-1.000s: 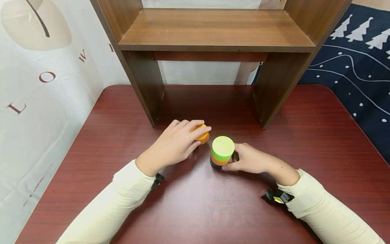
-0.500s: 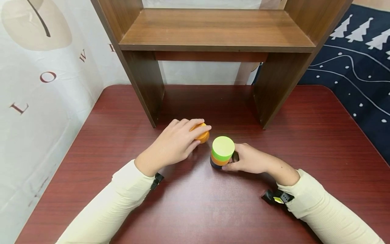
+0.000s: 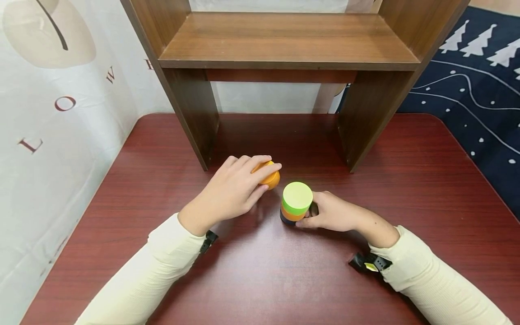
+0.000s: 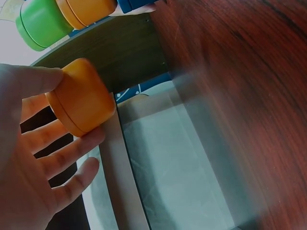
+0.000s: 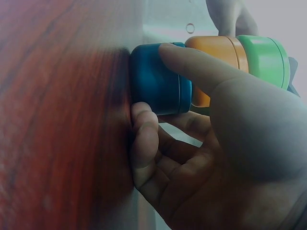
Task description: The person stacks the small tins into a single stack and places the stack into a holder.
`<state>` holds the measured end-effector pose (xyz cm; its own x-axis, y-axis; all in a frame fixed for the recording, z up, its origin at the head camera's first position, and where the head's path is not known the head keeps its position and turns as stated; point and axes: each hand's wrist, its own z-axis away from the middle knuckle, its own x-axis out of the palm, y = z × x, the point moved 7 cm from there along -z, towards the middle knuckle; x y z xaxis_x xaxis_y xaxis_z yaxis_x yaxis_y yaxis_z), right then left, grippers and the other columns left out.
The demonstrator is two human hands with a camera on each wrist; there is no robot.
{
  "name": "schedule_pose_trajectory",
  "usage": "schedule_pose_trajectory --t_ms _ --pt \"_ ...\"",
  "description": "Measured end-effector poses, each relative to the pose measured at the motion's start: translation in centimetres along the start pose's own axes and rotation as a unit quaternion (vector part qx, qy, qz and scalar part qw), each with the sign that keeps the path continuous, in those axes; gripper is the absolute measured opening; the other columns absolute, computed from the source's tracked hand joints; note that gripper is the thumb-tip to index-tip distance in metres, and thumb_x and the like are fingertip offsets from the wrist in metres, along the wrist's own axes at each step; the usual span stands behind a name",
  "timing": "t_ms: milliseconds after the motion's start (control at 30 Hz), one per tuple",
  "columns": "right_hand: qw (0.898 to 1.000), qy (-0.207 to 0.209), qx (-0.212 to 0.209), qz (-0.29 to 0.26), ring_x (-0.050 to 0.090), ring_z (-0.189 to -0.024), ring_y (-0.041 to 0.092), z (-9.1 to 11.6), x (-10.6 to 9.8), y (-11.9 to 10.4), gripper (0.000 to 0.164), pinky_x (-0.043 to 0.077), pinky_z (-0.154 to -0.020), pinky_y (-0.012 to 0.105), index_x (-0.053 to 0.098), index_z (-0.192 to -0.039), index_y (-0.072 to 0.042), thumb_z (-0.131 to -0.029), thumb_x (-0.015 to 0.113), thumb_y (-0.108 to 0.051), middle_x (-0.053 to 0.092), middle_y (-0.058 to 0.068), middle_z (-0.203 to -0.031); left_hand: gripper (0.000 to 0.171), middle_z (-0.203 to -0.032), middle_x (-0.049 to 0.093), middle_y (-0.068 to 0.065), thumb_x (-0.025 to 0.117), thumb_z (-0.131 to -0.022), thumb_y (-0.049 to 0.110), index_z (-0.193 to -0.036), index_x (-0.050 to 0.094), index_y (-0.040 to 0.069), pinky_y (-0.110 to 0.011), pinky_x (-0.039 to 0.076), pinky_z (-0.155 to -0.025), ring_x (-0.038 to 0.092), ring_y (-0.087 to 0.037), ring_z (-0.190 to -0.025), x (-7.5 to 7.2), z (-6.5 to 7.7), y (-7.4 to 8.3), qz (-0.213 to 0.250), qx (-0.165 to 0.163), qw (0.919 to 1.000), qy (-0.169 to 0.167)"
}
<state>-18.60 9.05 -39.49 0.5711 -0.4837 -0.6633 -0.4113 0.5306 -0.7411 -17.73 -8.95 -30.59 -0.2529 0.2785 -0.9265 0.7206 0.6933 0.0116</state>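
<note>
My left hand (image 3: 233, 189) grips a small round orange lidded jar (image 4: 86, 98) between thumb and fingers. In the left wrist view a gap shows between this jar and the tabletop. Just to its right in the head view stands an upright stack of three similar jars: a dark blue one (image 5: 156, 79) at the bottom, a second orange one (image 3: 293, 215) in the middle and a green one (image 3: 298, 198) on top. From the right, my right hand (image 3: 335, 211) holds the stack low down, its thumb and fingers around the blue jar.
A brown wooden shelf unit (image 3: 290, 38) stands at the back of the dark red table (image 3: 276, 280), its side panels reaching forward behind my hands. A white printed cloth (image 3: 81, 135) hangs on the left, and a navy tree-patterned cloth (image 3: 467, 99) on the right.
My left hand and its orange jar have shifted very slightly up and back in the head view. The right hand and the stack have kept their place.
</note>
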Motion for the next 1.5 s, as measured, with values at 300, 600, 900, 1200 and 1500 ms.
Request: schedule_pose_trajectory --t_ms 300,600,900,1200,1500 --pt "1.000 -0.002 0.001 -0.004 0.054 -0.067 0.008 0.0 0.0 0.0 0.033 0.048 -0.062 0.023 0.063 -0.103 -0.014 -0.081 0.083 -0.028 0.058 -0.007 -0.076 0.045 -0.133 0.060 -0.005 0.065 -0.093 0.025 -0.137 0.058 0.021 -0.041 0.045 -0.084 0.062 -0.026 -0.107 -0.6 -0.1 0.3 -0.002 0.014 0.9991 0.040" --pt "1.000 0.000 -0.005 0.001 0.054 -0.070 0.009 0.0 0.0 0.1 0.034 0.047 -0.063 0.023 0.063 -0.105 -0.015 -0.082 0.083 -0.029 0.058 -0.007 -0.078 0.046 -0.129 0.062 -0.006 0.064 -0.090 0.025 -0.135 0.060 0.019 -0.041 0.045 -0.082 0.061 -0.025 -0.102 -1.2 -0.2 0.4 0.004 0.023 0.9962 0.084" --pt "1.000 0.000 -0.004 -0.002 0.054 -0.068 0.009 -0.1 0.0 0.2 0.034 0.048 -0.063 0.023 0.063 -0.104 -0.015 -0.081 0.083 -0.029 0.058 -0.007 -0.077 0.044 -0.125 0.064 -0.008 0.065 -0.088 0.025 -0.130 0.063 0.016 -0.041 0.044 -0.078 0.062 -0.026 -0.101 -1.8 -0.1 0.5 0.015 0.030 0.9912 0.128" --pt "1.000 0.002 -0.004 0.001 0.054 -0.069 0.009 0.0 0.0 0.1 0.034 0.048 -0.063 0.023 0.063 -0.104 -0.015 -0.081 0.083 -0.029 0.059 -0.007 -0.077 0.043 -0.126 0.063 -0.009 0.063 -0.089 0.026 -0.131 0.063 0.016 -0.041 0.043 -0.079 0.062 -0.026 -0.100 -2.4 -0.1 0.6 0.017 0.035 0.9864 0.159" --pt "1.000 0.001 -0.008 -0.001 0.054 -0.069 0.009 -0.1 0.0 0.1 0.033 0.048 -0.063 0.023 0.063 -0.104 -0.015 -0.082 0.083 -0.029 0.059 -0.007 -0.077 0.043 -0.129 0.063 -0.011 0.064 -0.089 0.025 -0.131 0.063 0.014 -0.041 0.042 -0.079 0.062 -0.027 -0.100 -3.4 0.1 1.0 0.028 0.049 0.9767 0.207"
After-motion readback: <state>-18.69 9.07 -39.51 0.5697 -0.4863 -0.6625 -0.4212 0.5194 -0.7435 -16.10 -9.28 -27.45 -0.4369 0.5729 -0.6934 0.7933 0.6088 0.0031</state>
